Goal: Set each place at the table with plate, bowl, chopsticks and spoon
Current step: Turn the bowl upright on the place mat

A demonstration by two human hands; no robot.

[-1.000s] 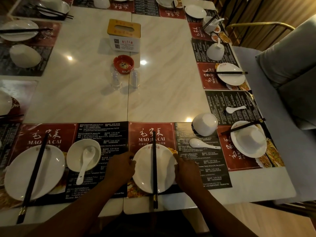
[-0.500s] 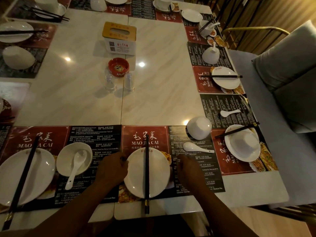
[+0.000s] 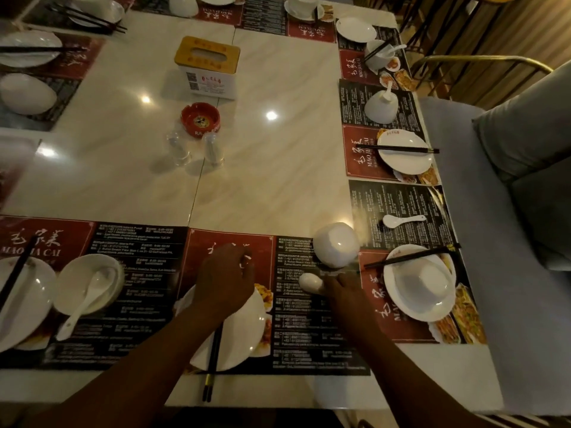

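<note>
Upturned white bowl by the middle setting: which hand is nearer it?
Right hand, just below the upturned bowl, on the spoon. Left hand is further left, over the plate.

Both bare forearms enter from the lower edge and reach forward, converging slightly. We see the left hand (image 3: pixel 224 281) palm down, knuckles uppermost, fingers curled loosely inward with pale nails visible at the tips. The right hand (image 3: pixel 341 287) lies further forward and lower, fingers extended toward its far side; whether its grip is closed we cannot tell, since blur obscures the fingertips.
</note>
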